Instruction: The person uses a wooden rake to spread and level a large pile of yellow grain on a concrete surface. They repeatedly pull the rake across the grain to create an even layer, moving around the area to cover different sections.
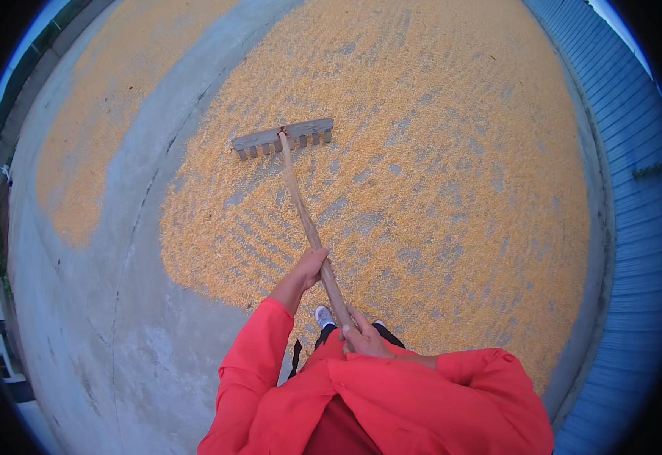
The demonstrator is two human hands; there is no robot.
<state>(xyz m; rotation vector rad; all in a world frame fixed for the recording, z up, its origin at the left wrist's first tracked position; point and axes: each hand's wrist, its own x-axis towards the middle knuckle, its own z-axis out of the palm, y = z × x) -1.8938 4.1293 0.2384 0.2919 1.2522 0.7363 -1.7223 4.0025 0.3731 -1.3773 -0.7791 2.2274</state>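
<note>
A wooden rake (300, 206) slants away from me, its toothed head lying on a wide spread of yellow corn kernels (437, 189). My left hand (311, 267) is wrapped round the middle of the handle. Closer to my body, my right hand (366, 339) grips the handle's near end. Several blunt wooden teeth show along the near side of the head, and their tips meet the kernels. Furrows in the corn run near the rake, with grey concrete showing between them.
A second strip of corn (92, 152) lies to the left, beyond a band of bare concrete (172, 129) with a crack along it. A blue corrugated metal wall (630, 250) bounds the right side. My shoe (323, 316) stands at the corn's near edge.
</note>
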